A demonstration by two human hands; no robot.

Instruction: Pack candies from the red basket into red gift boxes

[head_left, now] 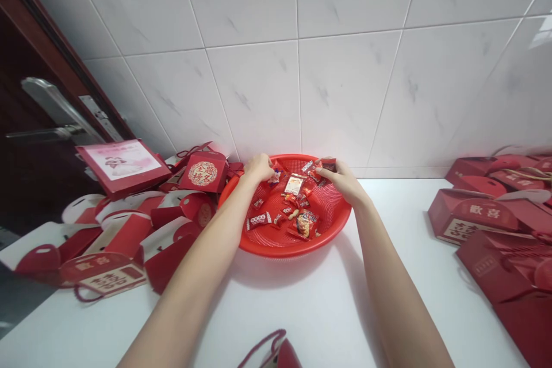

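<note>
The red perforated plastic basket is sitting in the middle of the frame on the white tabletop, holding scattered wrapped sweets and snack packets. The right hand is pinching a small red packet between thumb and fingers over the basket's upper right rim. The left hand is bending into the basket's upper left, its fingers curling beside a blue-and-red wrapped sweet; whether they are gripping it, I cannot tell.

For clean picking, taking each wrapper by its crimped end is probably working better than squeezing its middle, as the contents look breakable. The cream-faced packet is lying apart near the basket's centre, so it is offering an easy grasp. The larger printed packet, lower right of centre, is lying close to smaller sweets; lifting it straight up is likely disturbing them least. Both wrists are passing near the rim, so light forearms are helping the basket stay level. Red gift boxes are crowding the left of the frame.
</note>
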